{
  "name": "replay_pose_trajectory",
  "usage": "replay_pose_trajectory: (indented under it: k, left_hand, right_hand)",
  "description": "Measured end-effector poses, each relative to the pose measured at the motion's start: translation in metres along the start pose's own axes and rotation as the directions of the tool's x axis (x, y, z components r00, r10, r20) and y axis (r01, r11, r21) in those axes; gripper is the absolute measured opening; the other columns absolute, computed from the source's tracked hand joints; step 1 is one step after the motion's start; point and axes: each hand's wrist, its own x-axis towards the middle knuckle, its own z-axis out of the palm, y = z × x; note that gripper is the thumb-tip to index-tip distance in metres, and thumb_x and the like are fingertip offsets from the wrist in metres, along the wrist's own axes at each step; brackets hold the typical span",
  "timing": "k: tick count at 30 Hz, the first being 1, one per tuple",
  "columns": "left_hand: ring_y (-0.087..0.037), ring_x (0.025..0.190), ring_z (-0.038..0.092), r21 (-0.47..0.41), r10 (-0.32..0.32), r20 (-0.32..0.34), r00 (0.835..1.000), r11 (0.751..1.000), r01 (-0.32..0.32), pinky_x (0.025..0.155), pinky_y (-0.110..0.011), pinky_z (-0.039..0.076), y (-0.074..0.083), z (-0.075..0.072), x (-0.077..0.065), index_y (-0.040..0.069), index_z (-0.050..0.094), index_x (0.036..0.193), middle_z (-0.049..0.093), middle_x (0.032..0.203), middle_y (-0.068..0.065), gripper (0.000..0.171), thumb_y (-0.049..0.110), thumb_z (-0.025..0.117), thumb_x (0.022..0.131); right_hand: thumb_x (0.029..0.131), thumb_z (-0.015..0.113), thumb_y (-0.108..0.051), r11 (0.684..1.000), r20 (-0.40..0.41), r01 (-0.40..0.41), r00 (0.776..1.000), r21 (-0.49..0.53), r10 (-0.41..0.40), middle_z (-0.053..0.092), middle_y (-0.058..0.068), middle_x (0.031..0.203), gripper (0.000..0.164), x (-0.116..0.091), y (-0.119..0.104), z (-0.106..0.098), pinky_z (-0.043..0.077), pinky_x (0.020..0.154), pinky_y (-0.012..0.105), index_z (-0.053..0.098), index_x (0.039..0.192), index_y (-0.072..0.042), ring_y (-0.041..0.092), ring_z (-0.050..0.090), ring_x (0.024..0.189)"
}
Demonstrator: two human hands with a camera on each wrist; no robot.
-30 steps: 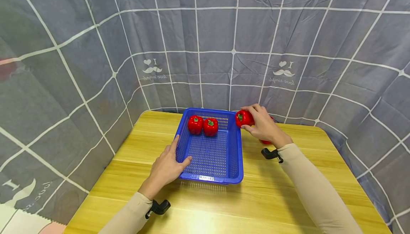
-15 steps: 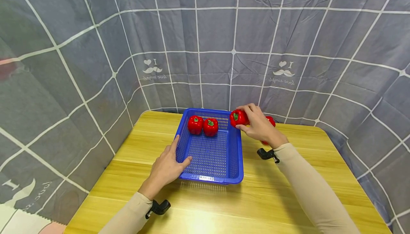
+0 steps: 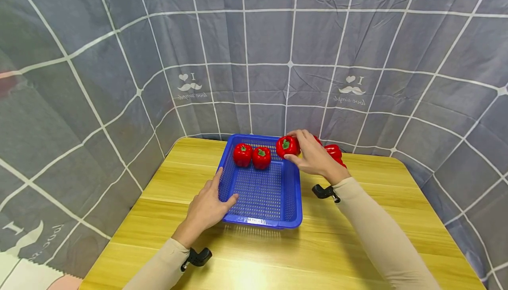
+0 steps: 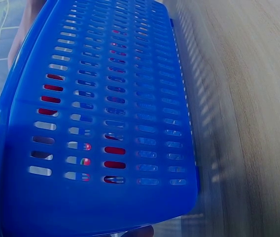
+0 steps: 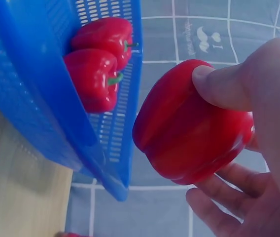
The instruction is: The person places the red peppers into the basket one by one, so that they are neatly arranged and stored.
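Note:
My right hand grips a red bell pepper at the far right corner of a blue plastic basket. In the right wrist view the thumb presses one side of this pepper, with fingers behind it. Two more red bell peppers, a left one and a right one, sit side by side at the basket's far end, green stems showing. My left hand rests at the basket's near left corner, fingers extended along the left rim and thumb over the edge.
Beyond my right wrist more red bell peppers lie on the wooden table, partly hidden by the hand. A grey curtain with white grid lines hangs behind and around the table. The basket's walls are slotted.
My right hand has moved left with the bell pepper, from beside the basket's right rim to over its far right corner. The peppers behind that hand show more. My left hand stays put.

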Motion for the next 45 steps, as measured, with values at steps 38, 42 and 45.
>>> replay_pose_trajectory:
  k: [38, 42, 45]
  left_hand:
    - [-0.054, 0.129, 0.077, -0.003, -0.008, -0.002, 1.0, 1.0, 0.008, 0.104, -0.072, 0.066, 0.0, 0.0, 0.0, 0.015, 0.025, 0.187, 0.064, 0.162, -0.029, 0.105, 0.054, 0.078, 0.105]
    - [-0.053, 0.128, 0.077, -0.003, -0.008, 0.0, 1.0, 1.0, 0.008, 0.103, -0.072, 0.067, 0.001, -0.001, 0.001, 0.015, 0.025, 0.187, 0.064, 0.162, -0.029, 0.105, 0.055, 0.078, 0.105]
    - [-0.054, 0.127, 0.078, -0.002, -0.005, -0.002, 1.0, 1.0, 0.005, 0.102, -0.071, 0.067, 0.001, -0.002, 0.002, 0.014, 0.025, 0.187, 0.064, 0.162, -0.029, 0.106, 0.055, 0.077, 0.105]
  right_hand:
    - [0.106, 0.086, -0.031, 0.99, 0.03, 0.033, 0.999, 0.136, -0.037, 0.067, 0.025, 0.156, 0.074, 0.036, -0.043, 0.044, 0.06, 0.125, 0.058, 0.055, 0.166, 0.0, 0.042, 0.068, 0.142]
    - [0.106, 0.086, -0.033, 0.992, 0.052, 0.017, 0.998, 0.129, -0.024, 0.066, 0.024, 0.157, 0.076, 0.042, -0.047, 0.049, 0.061, 0.124, 0.057, 0.054, 0.167, -0.001, 0.042, 0.068, 0.143]
    - [0.106, 0.085, -0.034, 0.991, 0.072, 0.0, 0.997, 0.133, -0.01, 0.066, 0.024, 0.158, 0.076, 0.047, -0.051, 0.054, 0.061, 0.125, 0.057, 0.054, 0.168, -0.002, 0.042, 0.068, 0.144]
